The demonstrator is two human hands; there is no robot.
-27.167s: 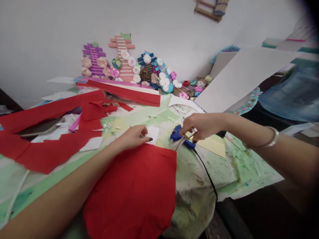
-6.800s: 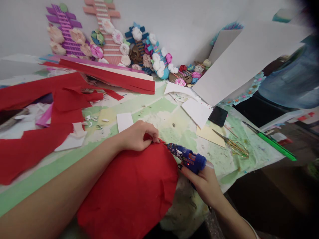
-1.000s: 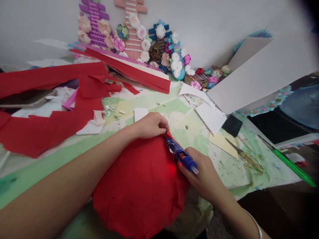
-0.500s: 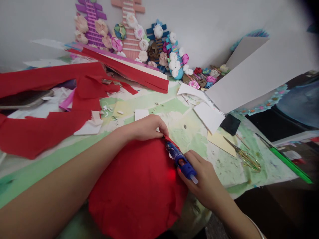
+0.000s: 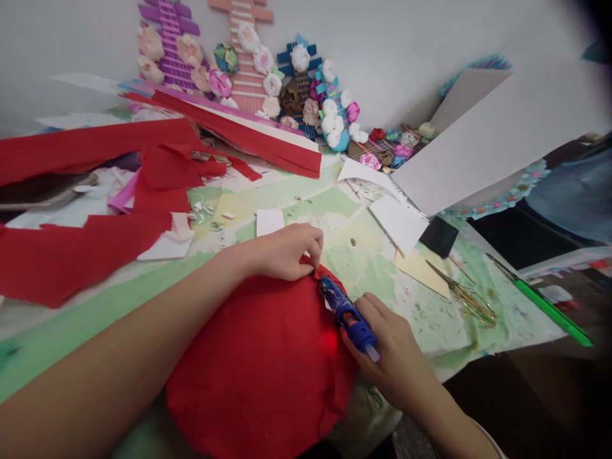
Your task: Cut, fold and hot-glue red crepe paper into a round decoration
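Note:
A rounded piece covered in red paper [image 5: 258, 363] lies in front of me at the near edge of the table. My left hand [image 5: 294, 252] pinches its far right rim between thumb and fingers. In my right hand [image 5: 387, 344] is a blue hot glue gun [image 5: 349, 315], with a clear glue stick poking out of its back end. The gun's nozzle is at the red rim, close beside my left fingertips. A red glow shows on the paper under the gun. My right fingers around the handle are partly hidden by the gun.
Scraps of red paper [image 5: 95, 248] lie at the left, near a phone-like device [image 5: 48, 191]. To the right are gold scissors [image 5: 468, 299], a green cutter [image 5: 549, 309], a black square [image 5: 438, 237] and white card [image 5: 399, 223]. Flower-decorated paper guitars [image 5: 248, 70] lean against the wall.
My left fingers have curled in and shifted slightly nearer along the red rim. The glue gun's nozzle has moved slightly nearer too, staying at the edge. The view has shifted slightly.

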